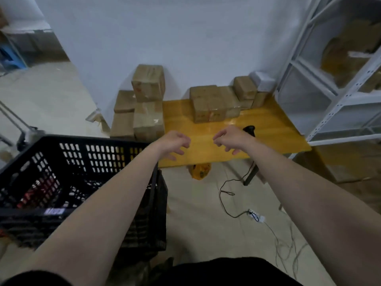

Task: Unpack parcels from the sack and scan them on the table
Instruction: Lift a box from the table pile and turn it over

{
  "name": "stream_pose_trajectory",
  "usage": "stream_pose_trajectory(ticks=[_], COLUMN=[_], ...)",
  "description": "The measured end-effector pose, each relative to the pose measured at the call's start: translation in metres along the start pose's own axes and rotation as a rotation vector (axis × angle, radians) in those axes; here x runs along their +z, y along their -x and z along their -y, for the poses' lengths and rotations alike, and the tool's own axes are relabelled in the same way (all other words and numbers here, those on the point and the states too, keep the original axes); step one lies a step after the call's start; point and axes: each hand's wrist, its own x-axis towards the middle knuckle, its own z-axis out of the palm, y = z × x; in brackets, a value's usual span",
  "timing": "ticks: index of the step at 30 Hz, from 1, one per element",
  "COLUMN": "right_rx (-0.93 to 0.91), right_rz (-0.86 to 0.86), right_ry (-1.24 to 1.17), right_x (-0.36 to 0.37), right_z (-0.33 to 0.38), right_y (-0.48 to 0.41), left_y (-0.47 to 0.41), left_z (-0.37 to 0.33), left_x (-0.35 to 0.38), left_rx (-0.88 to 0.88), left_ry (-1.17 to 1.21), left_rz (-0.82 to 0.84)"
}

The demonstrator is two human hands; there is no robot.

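In the head view, both arms stretch forward over the near edge of the yellow table. The left hand and the right hand hang above the bare wood, with fingers apart and loosely bent, holding nothing. The parcels stand at the far side of the table by the wall, probably to keep the near part free for scanning. They are well apart from the fingers. The black scanner lies just right of the right hand, I think for easy reach. A black crate stands at the left. I cannot identify the sack with certainty.
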Motion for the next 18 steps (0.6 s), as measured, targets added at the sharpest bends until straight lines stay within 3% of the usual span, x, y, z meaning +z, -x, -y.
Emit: stream_pose_trajectory(ticks=[9, 18], right_rx=[0.054, 0.078], right_rz=[-0.128, -0.09], right_ry=[-0.155, -0.186], right_x=[-0.063, -0.124], right_z=[-0.017, -0.027], right_y=[-0.17, -0.422], left_y=[-0.175, -0.392], left_z=[-0.055, -0.108], left_x=[-0.043, -0.076], left_rx=[0.009, -0.153], left_ry=[0.089, 0.159], left_rz=[-0.031, -0.145])
